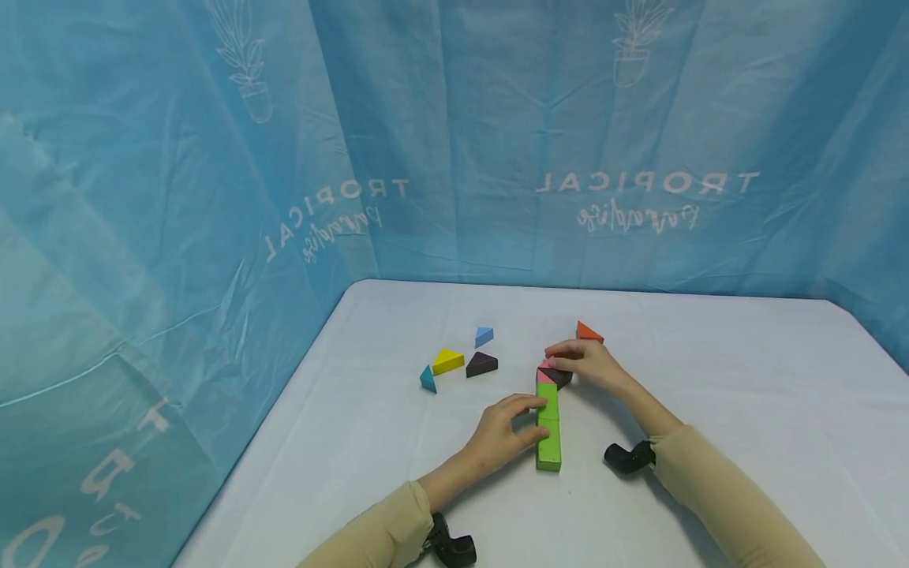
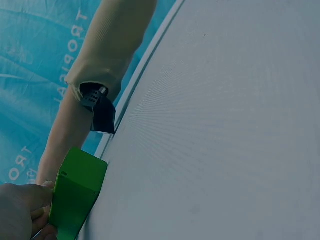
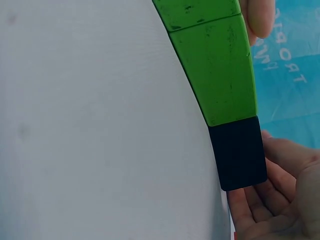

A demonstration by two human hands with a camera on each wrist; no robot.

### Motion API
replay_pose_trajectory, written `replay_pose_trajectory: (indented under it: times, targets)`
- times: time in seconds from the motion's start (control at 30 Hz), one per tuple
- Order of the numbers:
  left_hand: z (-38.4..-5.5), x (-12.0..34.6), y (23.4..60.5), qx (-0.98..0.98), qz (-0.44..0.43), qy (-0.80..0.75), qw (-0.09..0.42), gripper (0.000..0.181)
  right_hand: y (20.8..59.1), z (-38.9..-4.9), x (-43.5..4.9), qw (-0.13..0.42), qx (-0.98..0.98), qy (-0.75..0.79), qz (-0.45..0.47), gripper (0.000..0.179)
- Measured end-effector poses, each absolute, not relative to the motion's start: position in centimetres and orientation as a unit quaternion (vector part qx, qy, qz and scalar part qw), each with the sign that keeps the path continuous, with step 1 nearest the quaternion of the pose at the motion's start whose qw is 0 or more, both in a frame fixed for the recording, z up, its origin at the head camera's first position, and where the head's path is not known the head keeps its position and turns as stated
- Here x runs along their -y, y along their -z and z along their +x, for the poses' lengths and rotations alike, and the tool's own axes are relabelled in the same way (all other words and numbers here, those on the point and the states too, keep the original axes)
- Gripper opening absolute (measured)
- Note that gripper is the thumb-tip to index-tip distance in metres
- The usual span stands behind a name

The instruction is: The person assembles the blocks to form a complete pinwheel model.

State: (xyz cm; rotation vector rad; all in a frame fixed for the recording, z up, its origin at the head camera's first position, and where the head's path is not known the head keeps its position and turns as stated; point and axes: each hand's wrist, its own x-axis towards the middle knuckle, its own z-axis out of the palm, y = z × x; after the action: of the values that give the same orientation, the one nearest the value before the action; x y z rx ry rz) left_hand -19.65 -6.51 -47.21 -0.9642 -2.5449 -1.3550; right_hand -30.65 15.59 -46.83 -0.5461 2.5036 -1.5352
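Observation:
Two green blocks [image 1: 548, 442] lie end to end on the white table, with pink triangular blocks [image 1: 543, 378] and a black triangular block [image 1: 561, 378] at their far end. My left hand [image 1: 499, 432] touches the green blocks from the left, its thumb and fingers spread along that side. At the far end, my right hand [image 1: 588, 364] pinches the farther pink block between thumb and fingers. In the right wrist view, the black block's dark face [image 3: 239, 154] adjoins the green row and hides the pink pieces. The left wrist view shows a green end face [image 2: 82, 167] beside the left thumb.
Beyond the left hand lie a yellow triangular block [image 1: 448, 361], a second black block [image 1: 482, 364], a teal block [image 1: 428, 379] and a light blue block [image 1: 484, 336]. An orange block [image 1: 589, 331] sits behind the right hand. Blue curtains [image 1: 497, 142] stand behind and left.

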Motion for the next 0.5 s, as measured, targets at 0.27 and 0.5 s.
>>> replay_pose_trajectory:
  times: [0.27,0.5]
  targets:
    - [-19.7,6.5,47.3,0.836,-0.317,0.446,0.05,0.041,45.8,-30.4,-16.4,0.043,-0.836,0.528,-0.143,0.042]
    - [-19.6,6.6,47.2,0.834,-0.314,0.451,0.043,0.041,44.5,-30.6,-19.1,-0.086,-0.852,0.515,-0.021,0.043]
